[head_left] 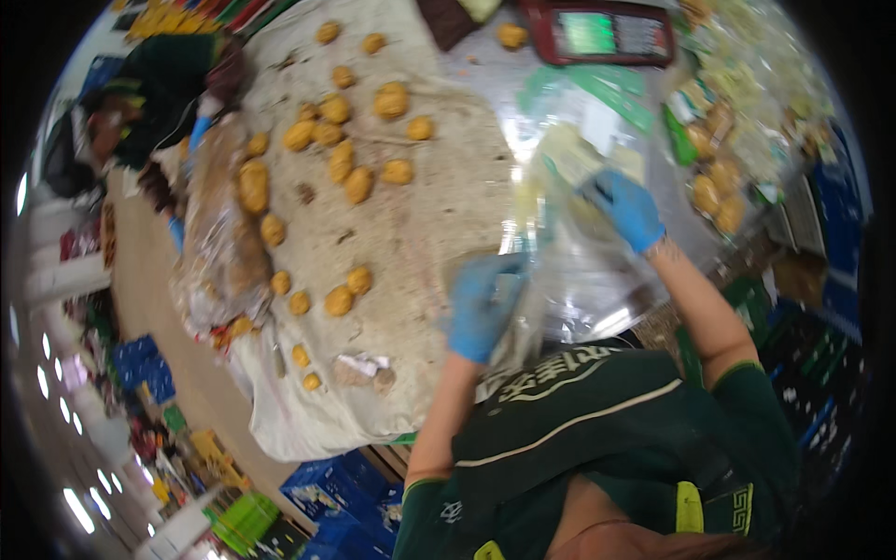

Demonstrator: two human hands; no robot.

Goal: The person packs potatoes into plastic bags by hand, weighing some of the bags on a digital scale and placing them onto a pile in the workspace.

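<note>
Both of my hands wear blue gloves at a clear plastic bag (551,261) on the metal surface (607,299). My left hand (483,306), blurred, has its fingers closed on the bag at the edge of a stained cloth (420,224). My right hand (623,207) grips the bag higher up, beside pale paper pieces (597,126) and green plastic bags (583,84). Loose potatoes (357,185) lie spread on the cloth to the left of my hands.
A red-cased scale (644,33) sits at the back. Bagged potatoes (719,191) are heaped at right. A co-worker (154,98) in blue gloves leans over a large potato sack (224,233) at left. Blue crates (327,490) stand below the table.
</note>
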